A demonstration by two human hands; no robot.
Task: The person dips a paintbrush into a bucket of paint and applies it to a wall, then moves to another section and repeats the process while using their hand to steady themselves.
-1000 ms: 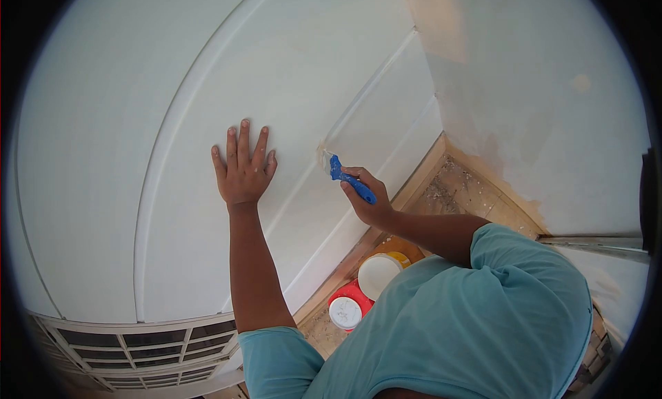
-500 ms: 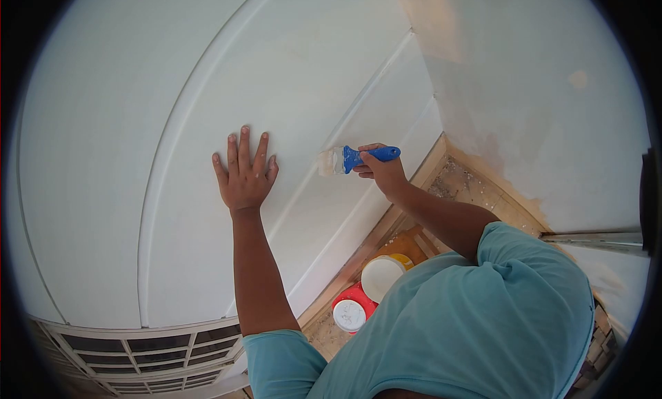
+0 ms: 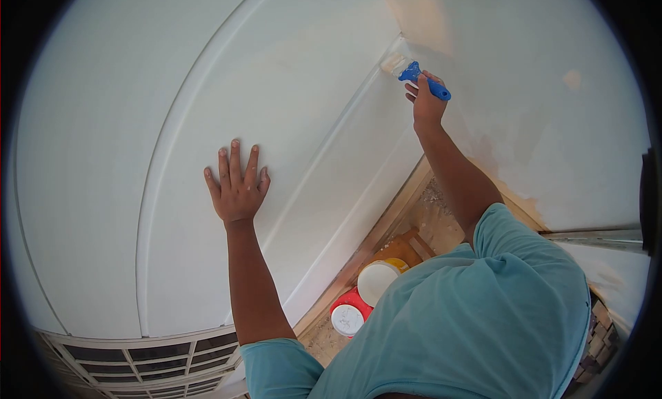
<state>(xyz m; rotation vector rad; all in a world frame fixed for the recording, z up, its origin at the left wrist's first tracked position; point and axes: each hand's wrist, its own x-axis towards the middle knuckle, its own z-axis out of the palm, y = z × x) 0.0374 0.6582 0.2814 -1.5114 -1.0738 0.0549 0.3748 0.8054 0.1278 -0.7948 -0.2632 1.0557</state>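
- The right hand (image 3: 426,104) has climbed from the middle of the white wall panel (image 3: 276,109) to the upper end of the moulded groove line (image 3: 345,116), close to the inside corner where the panel meets the side wall (image 3: 538,123).
- Its fingers are curled tight around the blue handle of the paintbrush (image 3: 414,73), and the pale bristles now press against the top of that groove, pointing up and left.
- A second ago the brush worked lower on the same line, so the stroke appears to be following the groove upward; the judgement is that the lower stretch is covered and the corner end is now in hand.
- The left hand (image 3: 236,185) remains flat on the panel with the fingers spread, holding nothing, only slightly lower than before, and seems to serve as a brace.
- Below, on the bare wooden floor (image 3: 441,213), a white-lidded tub (image 3: 376,282) and a red pot (image 3: 347,315) stand just beside the skirting, close together.
- A louvred grille (image 3: 138,364) lies at the lower left.
- The side wall shows an unpainted tan patch (image 3: 424,16) near the brush, and the tight corner leaves little room for it.
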